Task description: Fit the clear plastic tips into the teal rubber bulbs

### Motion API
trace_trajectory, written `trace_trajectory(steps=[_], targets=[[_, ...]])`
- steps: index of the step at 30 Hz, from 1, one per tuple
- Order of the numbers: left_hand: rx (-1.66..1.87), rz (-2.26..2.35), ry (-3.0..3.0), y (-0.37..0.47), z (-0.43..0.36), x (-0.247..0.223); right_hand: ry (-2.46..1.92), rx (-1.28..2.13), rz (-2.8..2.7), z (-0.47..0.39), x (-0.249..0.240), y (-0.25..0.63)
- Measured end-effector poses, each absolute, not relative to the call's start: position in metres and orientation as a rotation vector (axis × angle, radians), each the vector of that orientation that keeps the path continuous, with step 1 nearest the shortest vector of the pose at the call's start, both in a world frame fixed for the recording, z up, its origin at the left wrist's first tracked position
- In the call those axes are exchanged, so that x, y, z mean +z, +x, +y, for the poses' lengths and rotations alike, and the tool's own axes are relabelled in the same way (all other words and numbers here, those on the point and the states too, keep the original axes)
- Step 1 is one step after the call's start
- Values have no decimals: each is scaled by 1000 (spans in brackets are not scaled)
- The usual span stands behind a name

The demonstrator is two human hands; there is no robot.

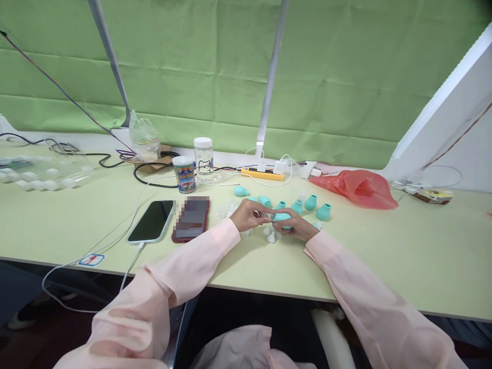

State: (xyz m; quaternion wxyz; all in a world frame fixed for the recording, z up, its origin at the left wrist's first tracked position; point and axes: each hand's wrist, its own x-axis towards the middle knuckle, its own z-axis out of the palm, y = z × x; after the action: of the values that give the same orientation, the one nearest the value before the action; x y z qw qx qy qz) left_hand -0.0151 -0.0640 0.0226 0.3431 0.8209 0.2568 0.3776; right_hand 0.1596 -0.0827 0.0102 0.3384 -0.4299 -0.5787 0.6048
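Note:
My right hand (295, 224) is wrapped round a teal squeeze bulb (282, 219), holding it on its side with the opening toward the left. At that opening, my left hand (249, 214) is closed in a pinch; a small pale piece seems to be between its fingertips, too small to make out. Small white cone-shaped pieces (271, 237) lie on the table just below the hands. Behind them are several more teal bulbs, one upright bulb (323, 211) to the right and another bulb (241, 190) lying on its side. Clear pieces (226, 210) are scattered left of my left hand.
Two phones lie to the left, a black-screened phone (151, 221) on a charging cable and a red-cased phone (191, 219). Beyond stand a printed cup (185, 175) and a clear jar (203, 156). A yellow power strip (263, 174) and a red plastic bag (355, 188) lie at the back.

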Motion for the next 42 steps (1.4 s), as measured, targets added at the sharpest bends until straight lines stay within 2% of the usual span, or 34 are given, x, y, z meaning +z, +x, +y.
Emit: trace_trajectory(steps=[4, 8, 12, 18, 24, 28, 31, 36, 39, 42], targets=[[986, 670, 2118, -16, -63, 25, -1083, 1553, -1541, -85, 15, 157], [1142, 672, 2059, -19, -60, 29, -991, 1481, -1571, -88, 20, 153], [1237, 952, 2119, -25, -49, 28, -943, 1452, -1615, -87, 18, 154], [640, 1484, 2554, -30, -38, 17, -934, 1364, -1633, -84, 15, 155], [447, 1558, 2653, -20, -37, -1, -919, 1315, -1666, -84, 14, 154], [495, 1492, 2623, -17, -34, -5, -932, 1268, -1681, -84, 14, 154], [756, 1417, 2535, -20, -31, 1, -950, 1201, -1708, -83, 13, 154], [1236, 1033, 1820, -23, -35, 20, -1010, 978, -1708, -82, 11, 152], [1219, 711, 1387, -23, -39, 25, -1061, 840, -1698, -83, 8, 152], [1168, 596, 1215, -22, -41, 25, -1077, 709, -1702, -84, 6, 151]])
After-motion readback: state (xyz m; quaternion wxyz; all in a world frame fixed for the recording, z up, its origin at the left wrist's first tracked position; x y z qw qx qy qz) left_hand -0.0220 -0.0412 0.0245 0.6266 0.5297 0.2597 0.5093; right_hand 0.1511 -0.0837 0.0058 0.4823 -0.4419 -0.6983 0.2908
